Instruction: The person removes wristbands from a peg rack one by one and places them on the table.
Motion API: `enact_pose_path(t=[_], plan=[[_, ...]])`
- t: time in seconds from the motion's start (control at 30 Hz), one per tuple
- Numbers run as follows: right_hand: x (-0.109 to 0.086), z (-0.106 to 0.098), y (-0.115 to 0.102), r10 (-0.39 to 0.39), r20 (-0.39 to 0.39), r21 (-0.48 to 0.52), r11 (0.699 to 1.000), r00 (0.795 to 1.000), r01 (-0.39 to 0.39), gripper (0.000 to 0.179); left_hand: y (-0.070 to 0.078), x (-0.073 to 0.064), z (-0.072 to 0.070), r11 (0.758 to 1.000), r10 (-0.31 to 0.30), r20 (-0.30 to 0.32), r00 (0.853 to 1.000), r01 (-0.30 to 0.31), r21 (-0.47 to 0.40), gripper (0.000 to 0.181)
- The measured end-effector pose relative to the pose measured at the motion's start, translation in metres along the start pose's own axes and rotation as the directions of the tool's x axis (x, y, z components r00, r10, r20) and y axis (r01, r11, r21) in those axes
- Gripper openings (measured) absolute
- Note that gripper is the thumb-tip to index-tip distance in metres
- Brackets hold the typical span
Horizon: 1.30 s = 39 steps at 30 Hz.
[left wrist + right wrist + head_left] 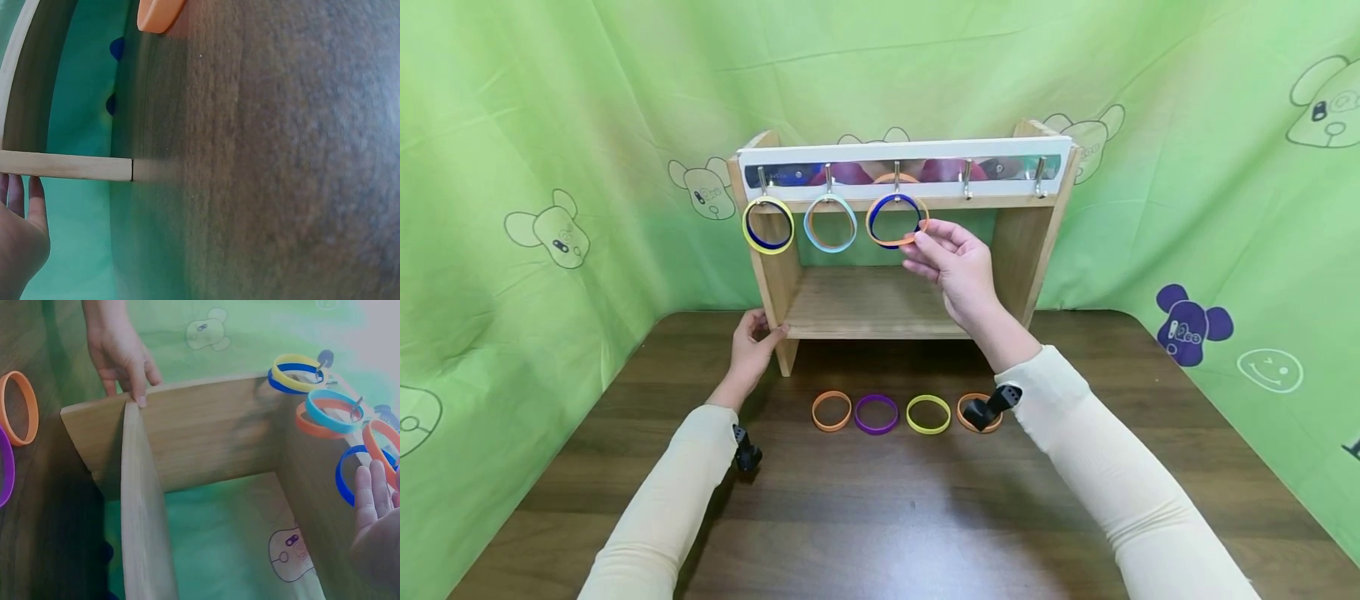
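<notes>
A soft, creased green curtain (880, 75), printed with outlined cartoon heads, hangs behind and beside the dark, wood-grained table (850, 517), which has a dull sheen. On it stands a boxy rack (880, 300) of pale, smooth wood, crossed near the top by a white bar (925, 148) with a mirror-like strip.

The left hand (751, 346) grips the rack's left upright low down, thumb over the front edge, fingers lightly bent against the outer face.

The right hand (966, 271) is raised just below the white bar, thumb and fingertips nearly together, pinching the held orange band (370, 444) by its lower right rim. That thin, flat-walled loop lies to the left of the fingers, in front of the third hook (897, 171); whether it is looped over the metal cannot be told. A blue band (342, 481) hangs there, just behind it.

Yellow (769, 251) and dark blue (275, 385) bands share the first hook from the left; light blue (831, 249) and orange (306, 425) ones share the second. Orange (832, 429), purple (877, 432), yellow (928, 432) and orange (959, 412) loops lie flat in a row on the table, well below the fingers. The hooks are slim, shiny metal.
</notes>
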State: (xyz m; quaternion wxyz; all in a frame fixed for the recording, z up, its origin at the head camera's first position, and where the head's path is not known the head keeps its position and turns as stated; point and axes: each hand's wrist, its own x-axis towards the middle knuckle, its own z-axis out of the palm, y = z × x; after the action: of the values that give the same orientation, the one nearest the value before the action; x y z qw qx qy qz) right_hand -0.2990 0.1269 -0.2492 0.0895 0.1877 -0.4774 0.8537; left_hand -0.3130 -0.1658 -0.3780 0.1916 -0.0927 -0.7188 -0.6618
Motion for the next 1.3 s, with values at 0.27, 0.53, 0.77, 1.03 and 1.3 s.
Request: enact_pose_path(t=[0.27, 0.53, 0.77, 1.03, 1.3], plan=[[-0.007, 0.003, -0.011, -0.016, 0.017, 0.029, 0.999, 1.0, 0.016, 0.019, 0.001, 0.0, 0.001, 1.0, 0.003, -0.003, 1.0, -0.003, -0.009, 0.034], [-0.019, -0.01, -0.021, 0.034, 0.02, -0.003, 0.999, 0.999, -0.034, 0.015, 0.001, -0.001, 0.0, 1.0, 0.0, -0.005, 1.0, 0.0, -0.006, 0.034], [-0.032, -0.029, -0.024, 0.082, 0.02, -0.058, 0.995, 0.996, -0.081, 0.014, 0.001, -0.001, -0.002, 1.0, -0.001, -0.021, 1.0, 0.002, 0.004, 0.033], [-0.051, -0.055, -0.025, 0.138, 0.007, -0.107, 0.985, 0.99, -0.137, 0.01, 0.001, -0.003, -0.002, 1.0, -0.012, -0.017, 1.0, 0.012, -0.002, 0.033], [-0.07, -0.083, -0.027, 0.196, -0.011, -0.174, 0.965, 0.981, -0.194, 0.009, 0.002, -0.001, 0.0, 1.0, -0.008, -0.006, 1.0, 0.008, 0.013, 0.035]])
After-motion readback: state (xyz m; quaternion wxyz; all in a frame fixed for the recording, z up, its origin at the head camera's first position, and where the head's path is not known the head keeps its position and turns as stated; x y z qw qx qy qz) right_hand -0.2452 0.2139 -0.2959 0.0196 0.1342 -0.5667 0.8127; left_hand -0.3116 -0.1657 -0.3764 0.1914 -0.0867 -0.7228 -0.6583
